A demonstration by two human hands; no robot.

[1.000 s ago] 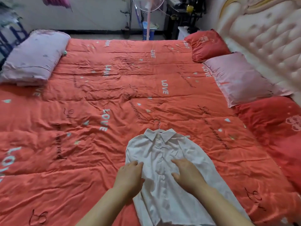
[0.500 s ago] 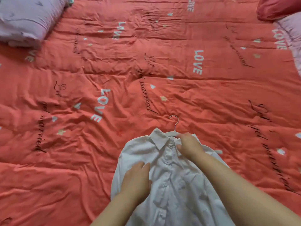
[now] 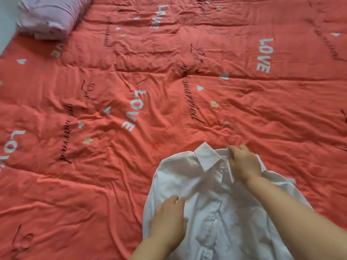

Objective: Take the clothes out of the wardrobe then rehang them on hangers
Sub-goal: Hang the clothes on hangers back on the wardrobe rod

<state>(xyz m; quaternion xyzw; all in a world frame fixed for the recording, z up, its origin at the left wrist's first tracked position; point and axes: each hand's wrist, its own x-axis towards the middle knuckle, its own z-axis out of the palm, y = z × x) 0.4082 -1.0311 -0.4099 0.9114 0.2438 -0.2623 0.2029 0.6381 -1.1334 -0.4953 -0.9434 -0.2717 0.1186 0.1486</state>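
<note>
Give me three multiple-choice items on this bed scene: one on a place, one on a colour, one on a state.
1. Where does the lilac pillow lie on the quilt?
A. near right edge
B. far left corner
C. the middle

2. What colour is the shirt?
A. white
B. black
C. green

3. What is the right hand doing?
A. lying flat on the quilt
B. hanging idle
C. gripping the hanger at the collar

Answers:
1 B: the pillow sits at the top left, far from the shirt.
2 A: the collared, buttoned shirt is plainly white.
3 C: its fingers curl at the base of the metal hook, while the left hand rests flat on the shirt.
</note>
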